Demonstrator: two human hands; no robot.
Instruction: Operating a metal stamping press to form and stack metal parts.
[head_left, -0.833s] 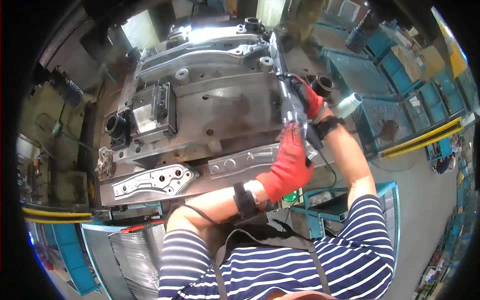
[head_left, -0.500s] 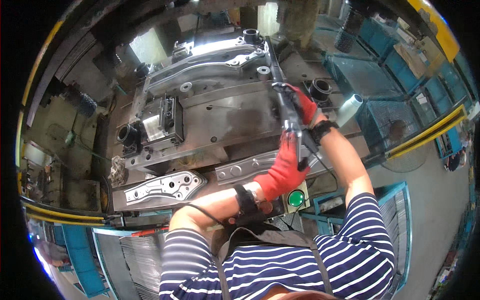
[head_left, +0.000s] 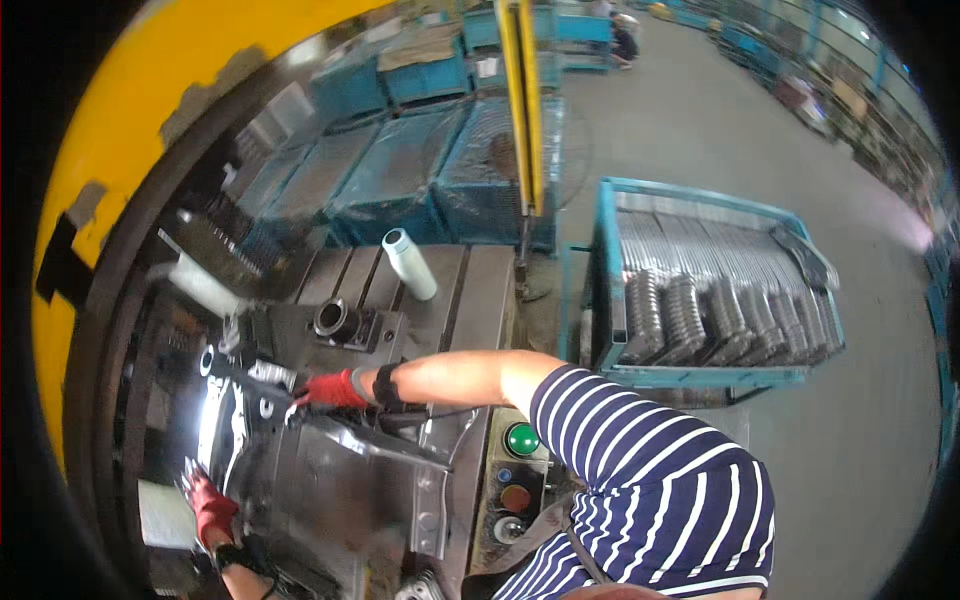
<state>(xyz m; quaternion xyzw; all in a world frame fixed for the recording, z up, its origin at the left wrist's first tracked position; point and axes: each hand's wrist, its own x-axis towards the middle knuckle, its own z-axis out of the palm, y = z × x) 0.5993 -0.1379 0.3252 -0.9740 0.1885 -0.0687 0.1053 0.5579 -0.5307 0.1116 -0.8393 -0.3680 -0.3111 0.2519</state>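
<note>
My left hand [head_left: 210, 508], in a red glove with grey fingertips, is open, fingers spread, by the far end of the press die. Near its fingers is a shiny curved sheet-metal part [head_left: 236, 432] seated on the die; I cannot tell whether they touch. My right hand [head_left: 332, 390], also red-gloved, stretches across the die and closes on a long narrow metal part [head_left: 385, 446] angled toward the near edge. Its fingertips are partly blurred. A flat stamped strip with holes [head_left: 430, 510] lies along the die's near edge.
A black guide bush [head_left: 335, 318] and a white bottle [head_left: 410, 265] stand beyond my right arm. A control box with a green button [head_left: 521, 440] is at the near edge. Right of it stands a blue rack [head_left: 705, 375] of stacked metal parts. A yellow post [head_left: 522, 110] rises behind.
The view has swung to the right, bringing the blue rack in. My left hand has come off the long metal part and moved across the die; my right hand stays on it.
</note>
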